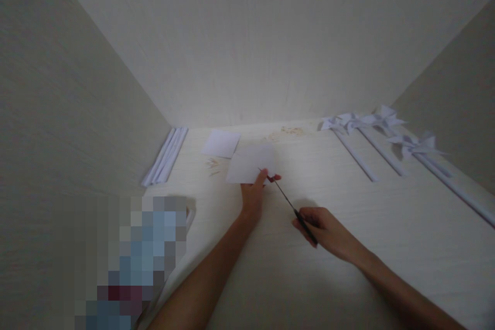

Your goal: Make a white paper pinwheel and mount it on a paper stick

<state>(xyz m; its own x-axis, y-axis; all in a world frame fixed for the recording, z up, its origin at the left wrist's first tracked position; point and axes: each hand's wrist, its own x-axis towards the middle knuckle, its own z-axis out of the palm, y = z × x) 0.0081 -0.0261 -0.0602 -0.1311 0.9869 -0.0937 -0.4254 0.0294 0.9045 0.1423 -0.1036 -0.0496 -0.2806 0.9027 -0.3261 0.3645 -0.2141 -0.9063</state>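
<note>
Left hand (253, 197) pinching the near edge of a white paper sheet (250, 163), holding it just above the table (270, 268); right hand (327, 229) closed around the dark handles of scissors (288, 201), blades narrow and reaching the sheet's near right corner beside the left thumb. Thin and light, probably floppy and easily creased, so best gripped close to the cut line. Beyond, a second paper square (221, 143) lying flat; rolled paper sticks (165, 157) along the left wall; finished paper pinwheels (381, 119) on sticks at right. Brown specks (288, 131) on the far table too faint to identify; blurred patch lower left hiding whatever sits there.
</note>
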